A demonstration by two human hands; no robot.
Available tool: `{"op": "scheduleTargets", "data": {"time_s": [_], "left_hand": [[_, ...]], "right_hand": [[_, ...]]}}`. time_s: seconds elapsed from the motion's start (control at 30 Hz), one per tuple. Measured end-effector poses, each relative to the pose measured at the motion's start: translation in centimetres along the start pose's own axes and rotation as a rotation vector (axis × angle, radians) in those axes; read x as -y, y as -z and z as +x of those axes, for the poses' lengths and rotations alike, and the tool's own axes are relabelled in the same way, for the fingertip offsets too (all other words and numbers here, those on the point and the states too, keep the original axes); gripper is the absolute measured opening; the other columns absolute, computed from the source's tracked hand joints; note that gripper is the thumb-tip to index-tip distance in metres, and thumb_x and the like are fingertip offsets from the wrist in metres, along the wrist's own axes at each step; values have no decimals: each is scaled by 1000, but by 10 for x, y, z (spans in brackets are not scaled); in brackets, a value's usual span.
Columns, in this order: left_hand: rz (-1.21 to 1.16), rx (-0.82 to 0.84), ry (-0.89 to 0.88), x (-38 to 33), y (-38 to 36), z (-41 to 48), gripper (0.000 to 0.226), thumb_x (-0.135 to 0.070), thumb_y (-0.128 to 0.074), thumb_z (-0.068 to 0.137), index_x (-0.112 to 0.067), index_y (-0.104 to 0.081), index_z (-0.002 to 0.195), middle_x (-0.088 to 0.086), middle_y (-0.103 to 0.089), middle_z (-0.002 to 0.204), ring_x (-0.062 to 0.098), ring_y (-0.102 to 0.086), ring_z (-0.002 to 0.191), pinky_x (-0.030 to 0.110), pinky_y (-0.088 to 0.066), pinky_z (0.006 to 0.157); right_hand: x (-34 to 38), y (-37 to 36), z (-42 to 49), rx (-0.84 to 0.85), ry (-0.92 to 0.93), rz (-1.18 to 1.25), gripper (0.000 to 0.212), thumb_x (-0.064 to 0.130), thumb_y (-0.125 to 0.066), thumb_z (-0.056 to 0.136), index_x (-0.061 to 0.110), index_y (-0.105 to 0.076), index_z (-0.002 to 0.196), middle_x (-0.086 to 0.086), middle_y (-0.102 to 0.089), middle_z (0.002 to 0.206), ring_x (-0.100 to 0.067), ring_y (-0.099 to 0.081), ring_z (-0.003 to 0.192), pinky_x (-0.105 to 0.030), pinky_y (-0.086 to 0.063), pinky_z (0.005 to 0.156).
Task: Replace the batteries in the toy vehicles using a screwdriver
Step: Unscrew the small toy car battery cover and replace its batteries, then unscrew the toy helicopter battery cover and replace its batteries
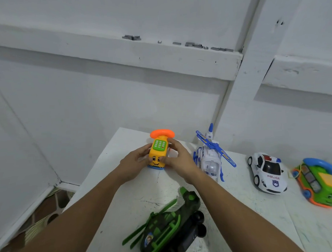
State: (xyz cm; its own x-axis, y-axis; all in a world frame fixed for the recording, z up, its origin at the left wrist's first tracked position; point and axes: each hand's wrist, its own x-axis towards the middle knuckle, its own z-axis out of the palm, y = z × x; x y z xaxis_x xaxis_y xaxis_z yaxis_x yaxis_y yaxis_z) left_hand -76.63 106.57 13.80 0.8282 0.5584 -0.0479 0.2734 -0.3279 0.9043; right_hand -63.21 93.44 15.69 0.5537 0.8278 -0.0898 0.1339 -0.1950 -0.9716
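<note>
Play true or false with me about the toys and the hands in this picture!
1. The left hand and the right hand both hold the yellow phone toy. True.
2. The police car lies upside down. False: it stands on its wheels.
3. The white helicopter sits between the yellow phone toy and the police car. True.
4. The yellow phone toy has a blue handset on top. False: it has an orange handset.
5. The green helicopter is the toy nearest the person. True.
</note>
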Motion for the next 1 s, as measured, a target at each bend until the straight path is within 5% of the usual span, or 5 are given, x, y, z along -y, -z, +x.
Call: {"op": "scheduleTargets", "data": {"time_s": [0.17, 0.37, 0.57, 0.87, 1.0], "left_hand": [[-22, -36, 17, -5, -4, -3, 49, -24, -58, 97, -32, -43, 143, -6, -56, 139, 13, -51, 127, 39, -40, 110], [-94, -60, 128, -5, -7, -7, 46, -17, -59, 96, -22, -50, 141, -1, -60, 134, 16, -55, 125, 35, -40, 109], [-88, -129, 254, -18, -14, -26, 63, -28, -66, 91, -18, -40, 147, 7, -45, 147, 19, -42, 134, 31, -35, 100], [61, -128, 315, -47, -34, -91, 88, -48, -74, 79, -20, -30, 149, 3, -34, 154, 17, -39, 133, 33, -36, 96], [66, -32, 253, -54, -42, -118, 77, -68, -76, 59, -42, -55, 128, -3, -50, 138, 16, -45, 127, 33, -38, 93]], "right_hand": [[3, -1, -4, 25, 5, -64, 75, 17, -72, 86, 31, -34, 149, 6, -43, 148, -23, -50, 129, -46, -49, 101], [9, 6, -22, 95, 18, -103, 66, 9, -65, 91, 42, -35, 139, 25, -50, 125, -5, -42, 125, -15, -46, 80], [10, 16, -44, 64, -37, -236, 65, 35, -69, 88, 41, -36, 144, 6, -47, 138, -10, -42, 132, -44, -45, 104], [-10, 38, -94, 39, -59, -256, 33, 44, -64, 90, 35, -62, 121, 6, -61, 124, -12, -59, 115, -34, -48, 100], [-24, 47, -126, -78, -72, -196, 34, 46, -63, 90, 38, -61, 123, 10, -58, 128, -13, -59, 116, -35, -48, 99]]}}
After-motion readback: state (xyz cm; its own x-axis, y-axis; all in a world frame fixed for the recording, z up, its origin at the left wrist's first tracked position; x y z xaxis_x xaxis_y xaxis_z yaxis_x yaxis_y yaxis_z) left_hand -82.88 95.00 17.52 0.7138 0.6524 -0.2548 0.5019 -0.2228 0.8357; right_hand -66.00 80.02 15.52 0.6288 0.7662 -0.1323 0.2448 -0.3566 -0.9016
